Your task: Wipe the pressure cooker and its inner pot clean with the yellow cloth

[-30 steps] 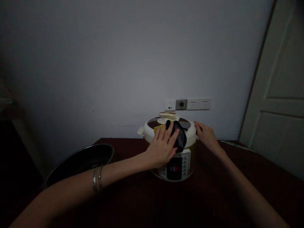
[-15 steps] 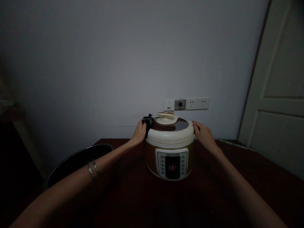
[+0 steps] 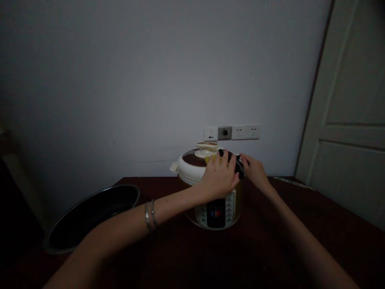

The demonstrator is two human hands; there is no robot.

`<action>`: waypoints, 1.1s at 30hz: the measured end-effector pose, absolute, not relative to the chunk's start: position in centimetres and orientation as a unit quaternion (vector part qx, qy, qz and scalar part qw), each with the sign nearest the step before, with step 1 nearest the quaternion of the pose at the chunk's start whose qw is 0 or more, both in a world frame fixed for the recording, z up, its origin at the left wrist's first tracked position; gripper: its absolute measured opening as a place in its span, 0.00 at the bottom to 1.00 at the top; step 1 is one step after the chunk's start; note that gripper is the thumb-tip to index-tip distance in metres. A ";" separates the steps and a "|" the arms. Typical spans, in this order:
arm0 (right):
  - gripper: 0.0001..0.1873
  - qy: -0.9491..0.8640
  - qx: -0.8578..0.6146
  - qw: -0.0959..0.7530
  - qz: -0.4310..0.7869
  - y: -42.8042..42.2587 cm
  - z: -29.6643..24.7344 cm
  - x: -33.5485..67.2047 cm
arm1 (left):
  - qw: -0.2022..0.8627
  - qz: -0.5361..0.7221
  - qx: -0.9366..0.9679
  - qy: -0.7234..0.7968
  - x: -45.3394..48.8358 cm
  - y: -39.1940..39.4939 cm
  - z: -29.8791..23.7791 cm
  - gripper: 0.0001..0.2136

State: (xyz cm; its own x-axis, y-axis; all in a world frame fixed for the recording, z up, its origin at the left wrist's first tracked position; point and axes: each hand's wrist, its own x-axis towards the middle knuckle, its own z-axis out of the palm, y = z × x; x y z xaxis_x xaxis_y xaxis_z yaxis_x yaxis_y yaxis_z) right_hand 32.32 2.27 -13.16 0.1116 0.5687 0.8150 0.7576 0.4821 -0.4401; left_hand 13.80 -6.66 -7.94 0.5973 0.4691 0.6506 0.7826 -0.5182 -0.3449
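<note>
A white and brown electric pressure cooker [image 3: 192,173] stands upright on the dark table, lid on, control panel facing me. My left hand [image 3: 220,176] reaches across its front, fingers curled over a black bundle [image 3: 240,167] at the lid's right side. A bit of yellow [image 3: 208,159] shows by those fingertips; I cannot make out what either is. My right hand [image 3: 255,171] is closed in a pinch at the cooker's right edge, touching or very near the bundle. What it pinches is hidden. The lid's handle [image 3: 207,145] rises behind my left fingers.
A wide black pan [image 3: 90,216] sits at the table's left, partly behind my left forearm. Sockets and a switch [image 3: 239,132] are on the wall behind the cooker. A panelled door [image 3: 355,120] stands at right. The dark red table [image 3: 192,257] spreads across the front.
My left hand has moved from the cooker's left side across to its right, with the black bundle. The cooker's left side handle is now uncovered. My right hand remains at the right edge.
</note>
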 end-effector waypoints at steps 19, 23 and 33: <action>0.23 -0.651 -0.474 0.593 0.005 2.3 -13.0 33.2 | 0.173 -0.319 -0.808 -0.465 11.2 -6.7 -7.0 0.23; 0.25 -0.617 -0.470 0.625 0.091 2.7 -13.1 33.4 | 0.126 -0.373 -0.768 -0.505 7.9 -5.8 -7.2 0.21; 0.13 -0.554 -0.385 0.735 0.072 -3.9 -7.1 32.3 | -0.047 -0.506 -0.709 -0.489 1.0 -1.1 -9.1 0.18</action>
